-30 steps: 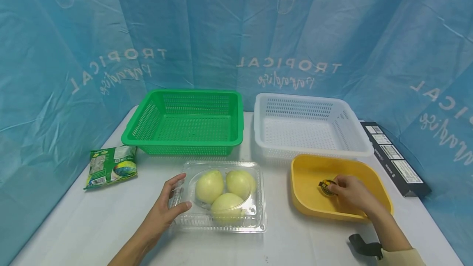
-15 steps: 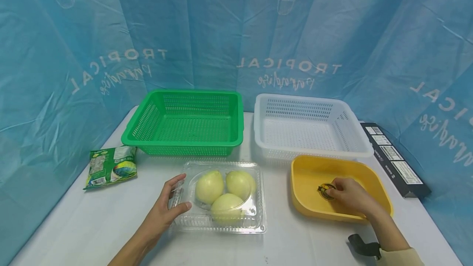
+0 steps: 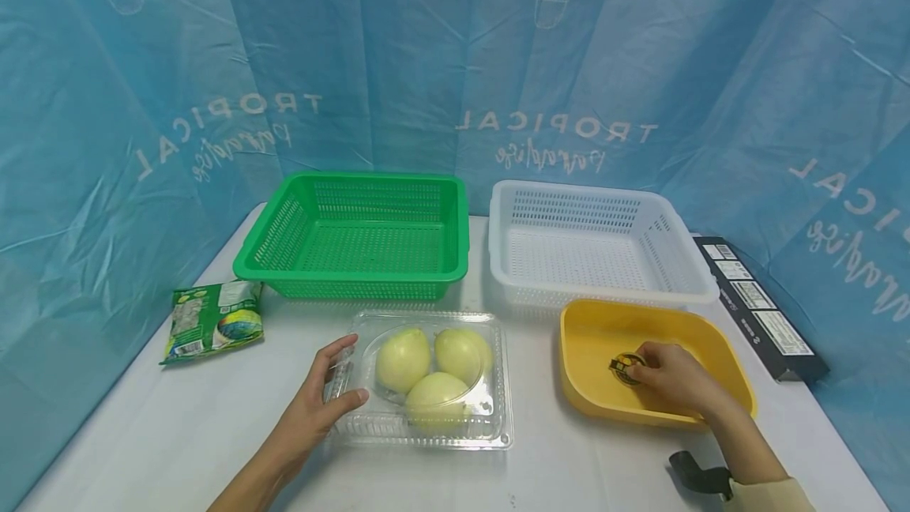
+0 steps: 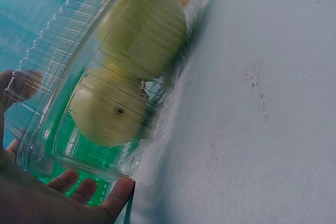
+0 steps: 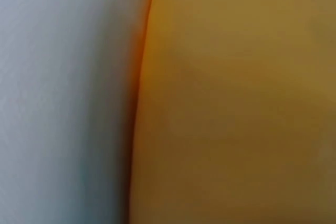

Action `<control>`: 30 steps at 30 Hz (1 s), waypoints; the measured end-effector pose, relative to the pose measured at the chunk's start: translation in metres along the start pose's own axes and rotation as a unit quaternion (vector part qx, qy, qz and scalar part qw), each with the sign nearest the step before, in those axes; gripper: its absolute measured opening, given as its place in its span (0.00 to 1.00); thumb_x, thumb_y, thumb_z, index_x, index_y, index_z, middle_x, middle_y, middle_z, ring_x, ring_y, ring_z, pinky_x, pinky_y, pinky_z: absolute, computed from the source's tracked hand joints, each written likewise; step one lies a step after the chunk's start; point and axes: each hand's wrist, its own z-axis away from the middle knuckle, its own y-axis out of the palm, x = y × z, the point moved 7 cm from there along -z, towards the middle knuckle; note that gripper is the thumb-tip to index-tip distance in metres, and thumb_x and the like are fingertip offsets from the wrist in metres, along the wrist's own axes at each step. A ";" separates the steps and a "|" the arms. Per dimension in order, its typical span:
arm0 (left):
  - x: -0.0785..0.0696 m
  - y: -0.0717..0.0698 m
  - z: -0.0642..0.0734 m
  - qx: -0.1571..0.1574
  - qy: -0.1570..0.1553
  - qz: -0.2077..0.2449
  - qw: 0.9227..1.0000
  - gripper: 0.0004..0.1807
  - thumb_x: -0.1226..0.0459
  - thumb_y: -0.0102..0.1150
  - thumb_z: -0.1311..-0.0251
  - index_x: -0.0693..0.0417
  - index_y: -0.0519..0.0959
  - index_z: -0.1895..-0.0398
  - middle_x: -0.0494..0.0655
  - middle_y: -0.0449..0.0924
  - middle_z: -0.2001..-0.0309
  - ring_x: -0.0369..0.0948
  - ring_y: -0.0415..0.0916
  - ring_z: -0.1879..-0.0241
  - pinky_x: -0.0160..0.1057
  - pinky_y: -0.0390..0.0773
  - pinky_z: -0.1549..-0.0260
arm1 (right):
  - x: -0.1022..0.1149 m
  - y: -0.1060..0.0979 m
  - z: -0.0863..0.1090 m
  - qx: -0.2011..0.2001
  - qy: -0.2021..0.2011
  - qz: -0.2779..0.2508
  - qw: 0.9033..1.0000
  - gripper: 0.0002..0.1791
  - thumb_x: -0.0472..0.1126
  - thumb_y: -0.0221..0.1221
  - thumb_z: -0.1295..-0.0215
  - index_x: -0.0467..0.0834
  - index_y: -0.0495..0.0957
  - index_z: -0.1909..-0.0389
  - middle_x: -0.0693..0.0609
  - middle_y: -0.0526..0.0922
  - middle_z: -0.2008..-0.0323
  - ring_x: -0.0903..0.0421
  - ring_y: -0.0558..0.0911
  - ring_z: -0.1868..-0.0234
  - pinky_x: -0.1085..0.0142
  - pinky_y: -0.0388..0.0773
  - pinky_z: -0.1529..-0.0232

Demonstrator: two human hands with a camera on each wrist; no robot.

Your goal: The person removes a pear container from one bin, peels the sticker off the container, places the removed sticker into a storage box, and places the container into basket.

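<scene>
2 hands work well apart, and little has just changed: over the last second the right hand (image 3: 671,376) has shifted slightly left and toward the person inside the yellow basin (image 3: 597,321), and the round label (image 3: 625,368) has moved with it. That suggests the label is pinched at its edge between thumb and fingers rather than lying loose, though the right wrist view gives only blurred yellow and white, so the exact hold is hard to confirm. The left hand (image 3: 320,387) shows no clear movement; its thumb and fingers are spread wide around the left end of the clear container (image 3: 490,421), gripping it on the white table (image 3: 554,464), so that piece stays steady. The container sits in front of the green basket (image 3: 355,291), glossy and ribbed, its lid apparently down over 3 pale yellow-green fruits (image 3: 435,397), 2 behind and 1 in front. The label is dark with gold print and a band across it, too small to read.
</scene>
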 end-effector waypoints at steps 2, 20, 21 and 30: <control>0.001 0.000 0.000 0.001 0.000 -0.001 1.000 0.40 0.59 0.59 0.40 0.31 0.49 0.29 0.53 0.33 0.24 0.64 0.30 0.27 0.75 0.40 0.40 | 0.000 0.000 0.000 -0.004 -0.004 0.003 1.000 0.10 0.45 0.62 0.41 0.42 0.78 0.67 0.53 0.75 0.74 0.58 0.69 0.71 0.70 0.62 0.73; 0.003 -0.001 -0.001 0.002 0.000 -0.001 1.000 0.40 0.59 0.59 0.40 0.30 0.49 0.29 0.53 0.33 0.24 0.63 0.30 0.27 0.74 0.40 0.39 | 0.002 -0.005 0.001 -0.019 0.023 -0.005 1.000 0.21 0.48 0.63 0.41 0.37 0.77 0.54 0.50 0.79 0.67 0.55 0.73 0.66 0.66 0.69 0.68; 0.002 -0.001 -0.001 0.001 0.001 -0.001 1.000 0.40 0.59 0.59 0.40 0.30 0.49 0.29 0.53 0.33 0.24 0.63 0.30 0.27 0.74 0.40 0.39 | 0.002 -0.006 0.002 -0.021 0.023 -0.005 1.000 0.22 0.49 0.63 0.42 0.37 0.76 0.54 0.49 0.79 0.67 0.55 0.73 0.66 0.66 0.69 0.68; 0.001 0.000 -0.001 0.002 0.003 0.004 1.000 0.39 0.59 0.58 0.40 0.30 0.49 0.30 0.52 0.33 0.24 0.62 0.30 0.27 0.74 0.41 0.39 | 0.006 -0.018 0.003 -0.065 -0.001 -0.001 0.998 0.23 0.48 0.63 0.40 0.36 0.76 0.50 0.44 0.79 0.60 0.52 0.75 0.62 0.64 0.71 0.64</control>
